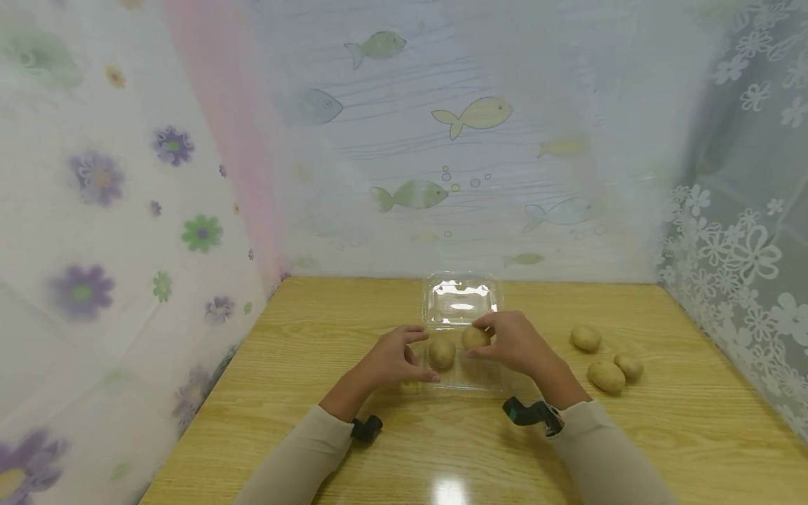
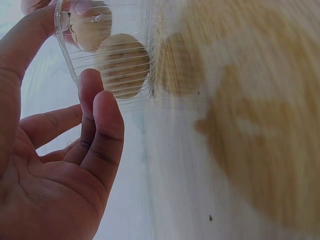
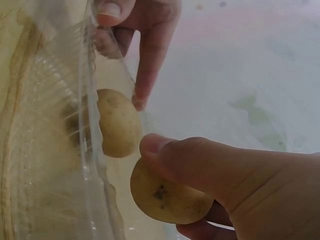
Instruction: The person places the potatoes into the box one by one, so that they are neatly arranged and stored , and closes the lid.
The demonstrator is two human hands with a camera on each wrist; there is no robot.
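A clear plastic clamshell box (image 1: pixel 470 382) lies on the table with its lid (image 1: pixel 461 303) folded back. Inside, toward the left, rests one potato (image 1: pixel 441 353), also visible through the ribbed wall in the left wrist view. My right hand (image 1: pixel 516 344) pinches a second potato (image 1: pixel 475 339) between thumb and fingers, over the right half of the box. In the right wrist view this held potato (image 3: pixel 167 197) shows a dark spot. My left hand (image 1: pixel 393 356) is at the box's left side, thumb and fingers spread apart, fingertips right at the rim.
To the right, three loose potatoes (image 1: pixel 607 376) lie on the wooden table (image 1: pixel 303 351). A fish-patterned curtain (image 1: pixel 391 154) hangs behind the table, with flowered sheets (image 1: pixel 95 231) at the sides. Dark wrist cameras (image 1: pixel 367 428) sit below both hands.
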